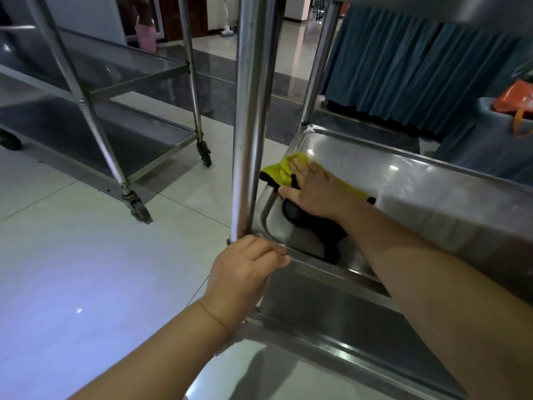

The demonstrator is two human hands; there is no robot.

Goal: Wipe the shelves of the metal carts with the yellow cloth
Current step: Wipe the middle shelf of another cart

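- Right hand (313, 189), centre of the frame, lies flat with straight fingers pressed down on the cloth (281, 168), palm down, thumb spread toward the left
- Left hand (245, 272), lower centre, grips the near corner of the shelf (432, 192) where the post (251, 111) meets the rim; fingers curl over the rim edge
- The cloth is yellow-green on top with black edging and a black underside; it is crumpled, with the yellow part bunched past the fingertips toward the shelf's left end and a black flap trailing under the wrist toward the near rim
- It sits on the cart's middle shelf, in its left end, just right of the post
- The shelf is a shallow steel tray with a raised rim and rounded corners, dull grey with light glints; another shelf shows below it at lower centre
- A second cart (95, 90) stands in the upper left of the frame, on castors, well apart from the first
- Blue curtain (403, 67) hangs in the upper right; an orange bag (516, 96) sits at the right edge
- Pale glossy tile floor (72, 269) fills the lower left
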